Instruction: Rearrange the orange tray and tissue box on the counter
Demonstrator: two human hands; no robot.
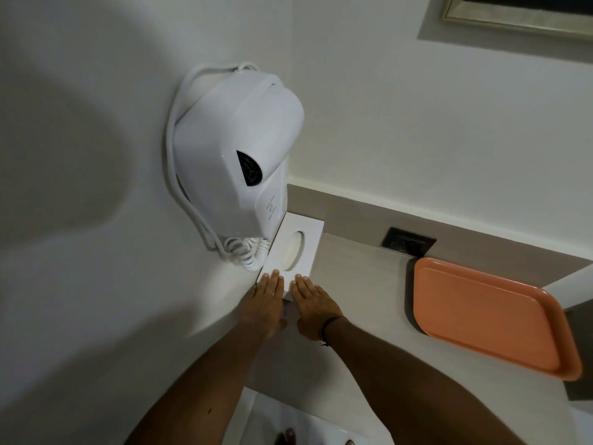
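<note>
One tissue box [295, 248], white with an oval slot on top, and one orange tray [487, 316], both on the pale counter [362, 284]. Two bare hands, a dark band on the right wrist. Box tucked into the counter's left back corner, its left side against the side wall, its far end at the low back ledge. Directly above that corner, one white wall-mounted hair dryer [237, 155] with a coiled cord [250, 255] hanging down just beside the box's left edge. One dark wall socket [409, 244] on the back ledge between box and tray. Tray lying flat near the counter's right edge, well apart from the box and from both hands. Left hand [266, 303] and right hand [313, 303] side by side at the box's near end, palms down, fingers straight and held close together, fingertips resting on the top of the box; gripping nothing.
</note>
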